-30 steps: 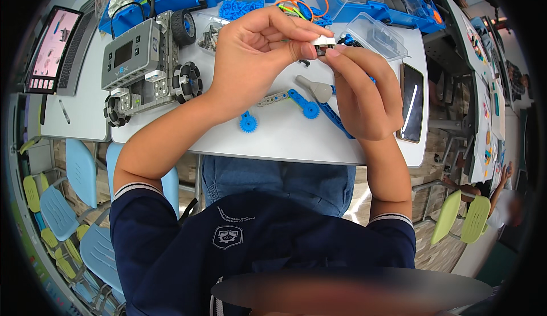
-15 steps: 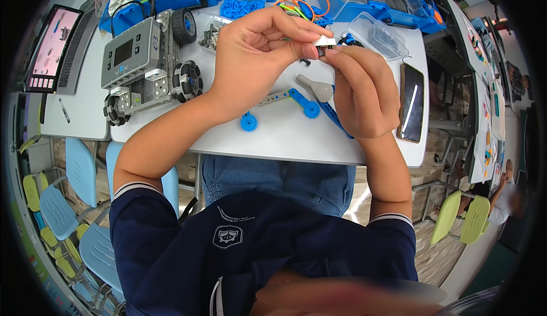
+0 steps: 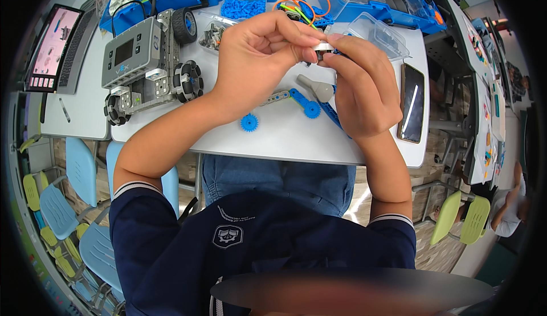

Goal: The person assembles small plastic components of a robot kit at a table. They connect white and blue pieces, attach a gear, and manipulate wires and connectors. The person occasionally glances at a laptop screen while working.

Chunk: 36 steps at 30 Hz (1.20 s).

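Above the table, my left hand (image 3: 248, 68) and my right hand (image 3: 369, 88) meet, fingertips pinching a small white piece (image 3: 323, 47) with a dark underside. Its exact kind is too small to make out, and fingers cover part of it. Below them on the tabletop lies a grey mallet-shaped part (image 3: 318, 90). Beside it are a blue beam with a gear at its end (image 3: 305, 105), a grey perforated beam (image 3: 278, 96) partly behind my left wrist, and a loose blue gear (image 3: 249, 123). Another blue beam (image 3: 330, 113) runs partly under my right hand.
A wheeled robot with a grey controller (image 3: 128, 56) stands at the left, near a laptop (image 3: 54, 48). Blue bins of parts (image 3: 242, 8) line the far edge. A clear plastic box (image 3: 377, 35) and a phone (image 3: 411, 104) lie at the right.
Both hands have lowered slightly toward me, and the white piece has tilted between the fingertips. My right fingers now reach further over its top.
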### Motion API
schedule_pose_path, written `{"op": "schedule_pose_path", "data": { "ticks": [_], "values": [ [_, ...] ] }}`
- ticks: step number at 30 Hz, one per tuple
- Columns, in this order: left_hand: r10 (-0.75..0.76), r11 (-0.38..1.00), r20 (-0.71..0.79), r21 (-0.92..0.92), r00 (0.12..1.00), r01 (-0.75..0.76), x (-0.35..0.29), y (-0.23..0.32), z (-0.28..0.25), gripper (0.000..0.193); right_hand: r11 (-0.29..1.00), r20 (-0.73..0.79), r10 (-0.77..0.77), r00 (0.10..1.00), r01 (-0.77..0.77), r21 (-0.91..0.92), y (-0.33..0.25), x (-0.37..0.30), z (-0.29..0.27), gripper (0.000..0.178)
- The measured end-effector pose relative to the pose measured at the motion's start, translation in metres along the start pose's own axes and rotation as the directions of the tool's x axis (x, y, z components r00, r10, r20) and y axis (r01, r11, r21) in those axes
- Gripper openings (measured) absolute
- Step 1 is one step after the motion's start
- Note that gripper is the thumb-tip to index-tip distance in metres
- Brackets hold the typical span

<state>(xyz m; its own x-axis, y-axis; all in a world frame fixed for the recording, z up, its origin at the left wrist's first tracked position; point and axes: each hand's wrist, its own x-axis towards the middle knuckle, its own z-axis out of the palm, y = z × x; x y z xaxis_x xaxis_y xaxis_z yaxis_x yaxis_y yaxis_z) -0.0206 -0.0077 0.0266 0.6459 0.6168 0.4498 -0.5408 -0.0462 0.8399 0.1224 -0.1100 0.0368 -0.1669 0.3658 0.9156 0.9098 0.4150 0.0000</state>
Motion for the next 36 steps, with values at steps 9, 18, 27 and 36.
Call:
{"op": "schedule_pose_path", "data": {
  "ticks": [9, 18, 27, 36],
  "values": [
    [-0.059, 0.988, -0.011, 0.143, 0.998, 0.059, -0.004, 0.002, 0.000, 0.010, 0.999, -0.024, -0.031, 0.999, 0.032, 0.021, -0.002, -0.001, 0.001, 0.025],
    [-0.202, 0.977, -0.048, -0.085, 0.978, 0.197, 0.000, 0.002, 0.004, 0.012, 0.999, 0.003, 0.033, 0.999, -0.033, -0.016, 0.002, 0.001, 0.004, 0.023],
    [-0.239, 0.971, 0.007, 0.010, 0.971, 0.239, 0.001, 0.006, 0.003, 0.033, 0.884, 0.038, 0.424, 0.905, -0.422, 0.200, 0.009, 0.006, -0.001, 0.018],
    [-0.170, 0.983, -0.001, 0.069, 0.985, 0.170, 0.003, 0.002, 0.004, 0.030, 0.667, 0.173, 0.587, 0.791, -0.593, 0.451, 0.006, 0.007, -0.008, 0.015]
  ]
}}
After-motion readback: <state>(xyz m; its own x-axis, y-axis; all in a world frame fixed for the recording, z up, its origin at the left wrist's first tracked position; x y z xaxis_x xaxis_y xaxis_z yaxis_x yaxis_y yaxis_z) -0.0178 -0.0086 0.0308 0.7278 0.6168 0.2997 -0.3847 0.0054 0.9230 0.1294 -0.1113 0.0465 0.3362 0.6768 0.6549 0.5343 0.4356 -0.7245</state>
